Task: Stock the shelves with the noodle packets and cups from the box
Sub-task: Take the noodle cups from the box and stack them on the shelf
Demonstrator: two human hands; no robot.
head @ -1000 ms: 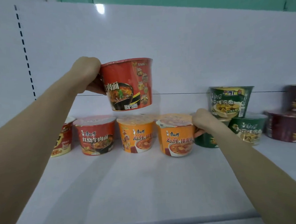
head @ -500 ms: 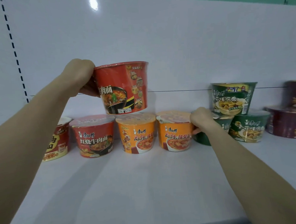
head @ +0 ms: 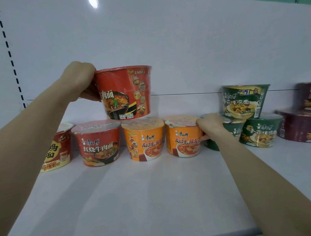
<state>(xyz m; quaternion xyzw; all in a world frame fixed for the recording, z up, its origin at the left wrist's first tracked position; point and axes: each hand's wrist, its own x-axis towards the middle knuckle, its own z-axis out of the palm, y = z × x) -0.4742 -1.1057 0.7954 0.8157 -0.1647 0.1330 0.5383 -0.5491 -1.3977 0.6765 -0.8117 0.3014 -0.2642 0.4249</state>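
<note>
My left hand [head: 80, 80] grips a red noodle cup [head: 126, 92] by its left side, upright, its base just above the lids of a red cup [head: 98, 144] and an orange cup [head: 144, 139] in the back row. My right hand [head: 208, 126] holds the right side of a second orange cup [head: 183, 137], thumb on its front, fingers at its rim. That cup stands on the white shelf [head: 137, 200] against the first orange one.
A red-and-cream cup [head: 56, 148] stands at the far left. Right of my hand are green cups [head: 260, 132], one green cup [head: 244, 101] stacked on top, and dark maroon cups [head: 297, 126] at the edge. The white back panel [head: 165, 45] rises behind.
The held red cup has come down a little, closer to the lids below. The right orange cup has been pushed back into line with its neighbours.
</note>
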